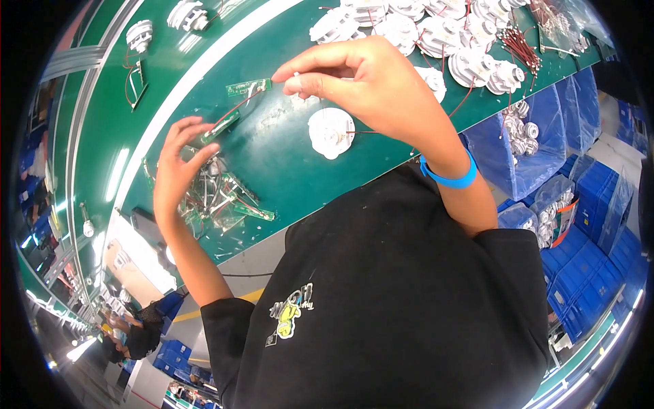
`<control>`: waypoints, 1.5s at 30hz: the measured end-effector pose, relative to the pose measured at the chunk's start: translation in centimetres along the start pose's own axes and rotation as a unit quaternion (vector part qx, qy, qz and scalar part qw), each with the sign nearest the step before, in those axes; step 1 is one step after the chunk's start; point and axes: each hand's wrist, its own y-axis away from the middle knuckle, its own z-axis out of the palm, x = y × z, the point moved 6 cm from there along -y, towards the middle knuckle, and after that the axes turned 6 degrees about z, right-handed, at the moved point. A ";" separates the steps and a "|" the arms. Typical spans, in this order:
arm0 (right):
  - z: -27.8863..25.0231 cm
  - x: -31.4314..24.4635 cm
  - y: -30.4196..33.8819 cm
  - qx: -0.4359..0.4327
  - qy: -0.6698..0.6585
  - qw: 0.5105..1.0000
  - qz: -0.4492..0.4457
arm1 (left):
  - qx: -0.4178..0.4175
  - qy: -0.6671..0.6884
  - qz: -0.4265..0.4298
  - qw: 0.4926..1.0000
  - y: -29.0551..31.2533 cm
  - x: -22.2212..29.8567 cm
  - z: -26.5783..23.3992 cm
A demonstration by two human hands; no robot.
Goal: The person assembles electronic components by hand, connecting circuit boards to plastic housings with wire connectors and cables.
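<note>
Between the thumb and forefinger of my left hand [178,163] is one end of a narrow green circuit board [225,126]. A thin red wire [238,107] runs from that board up toward another green circuit board [248,87], close to my right fingertips. My right hand [347,76] is closed in a pinch on a small white part [298,78], mostly hidden by the fingers. Below it, a round white housing [332,132] lies on the green table, its red wire trailing right. A tangle of circuit boards and wires [228,198] lies beside my left hand.
Many white round housings [415,31] are heaped along the table's far right, near a bundle of red wires [521,51]. Blue lined crates [528,136] with metallic parts stand off the right edge. A wired board [138,87] lies at upper left.
</note>
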 end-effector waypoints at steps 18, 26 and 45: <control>1.9 3.5 2.9 0.037 -0.187 0.979 0.078 | -0.089 0.022 0.073 0.993 -6.5 1.8 4.8; 3.2 3.5 2.4 0.093 -0.043 0.991 -0.090 | 0.101 0.427 -0.045 0.897 -0.2 4.1 6.1; 5.3 1.7 3.6 0.172 0.213 0.922 -0.276 | 0.194 0.566 -0.138 0.789 3.5 7.8 11.5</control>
